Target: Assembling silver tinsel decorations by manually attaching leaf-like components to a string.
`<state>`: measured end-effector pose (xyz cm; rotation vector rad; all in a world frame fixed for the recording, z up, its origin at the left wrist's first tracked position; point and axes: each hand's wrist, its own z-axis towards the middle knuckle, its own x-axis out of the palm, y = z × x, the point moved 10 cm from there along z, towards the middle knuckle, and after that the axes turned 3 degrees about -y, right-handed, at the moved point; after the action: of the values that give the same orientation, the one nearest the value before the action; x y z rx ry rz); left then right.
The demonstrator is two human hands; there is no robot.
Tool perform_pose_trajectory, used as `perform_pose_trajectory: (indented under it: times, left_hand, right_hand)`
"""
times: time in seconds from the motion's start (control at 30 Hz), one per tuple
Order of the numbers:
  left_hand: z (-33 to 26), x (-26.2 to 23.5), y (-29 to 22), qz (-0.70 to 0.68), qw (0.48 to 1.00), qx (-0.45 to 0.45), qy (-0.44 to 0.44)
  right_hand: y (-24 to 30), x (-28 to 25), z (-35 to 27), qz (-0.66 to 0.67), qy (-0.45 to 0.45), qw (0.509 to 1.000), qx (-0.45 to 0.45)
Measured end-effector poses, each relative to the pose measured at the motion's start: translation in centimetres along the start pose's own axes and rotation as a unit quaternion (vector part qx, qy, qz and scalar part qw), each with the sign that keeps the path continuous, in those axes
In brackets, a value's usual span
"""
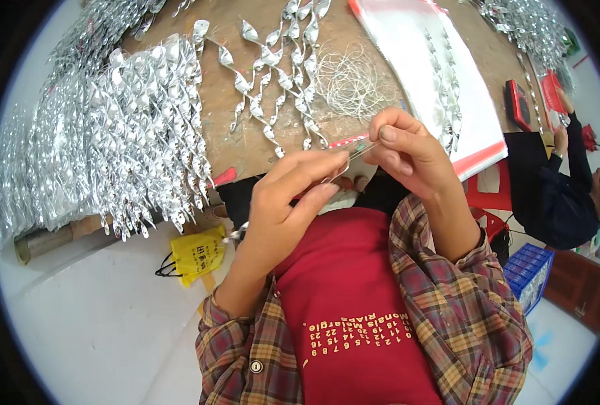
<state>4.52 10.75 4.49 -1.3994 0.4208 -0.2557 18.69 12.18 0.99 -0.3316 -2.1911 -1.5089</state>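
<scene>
Our left hand [283, 196] and right hand [415, 152] pinch thin, pale string [361, 152]. We're likely looping it; next calls for even tension.

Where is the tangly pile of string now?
In the head view, the string pile lies on the table just above and left of the right hand, between some silver twists and the red-edged plastic.

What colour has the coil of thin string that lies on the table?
The coil of thin string is whitish; it shows best in the head view.
</scene>
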Motion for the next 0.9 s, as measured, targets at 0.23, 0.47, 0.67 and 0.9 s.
perform_pose_trajectory:
  times: [0.23,0.47,0.67,0.9]
  left_hand:
    - [-2.0,-1.8,1.8,0.018,0.999,-0.051,0.005]
    - [-4.1,-2.0,4.3,-0.054,0.991,-0.123,0.023]
    - [-5.3,-1.5,6.0,-0.098,0.981,-0.153,0.073]
    - [-5.1,0.8,5.9,-0.059,0.963,-0.162,0.209]
  right_hand:
    - [-1.9,-2.5,0.0,0.070,-0.004,0.997,0.032]
    - [-2.5,-2.3,0.3,0.073,-0.005,0.996,0.044]
    - [-2.5,-1.6,0.3,0.065,-0.004,0.997,0.050]
    - [-3.4,0.9,0.0,0.044,0.034,0.996,0.071]
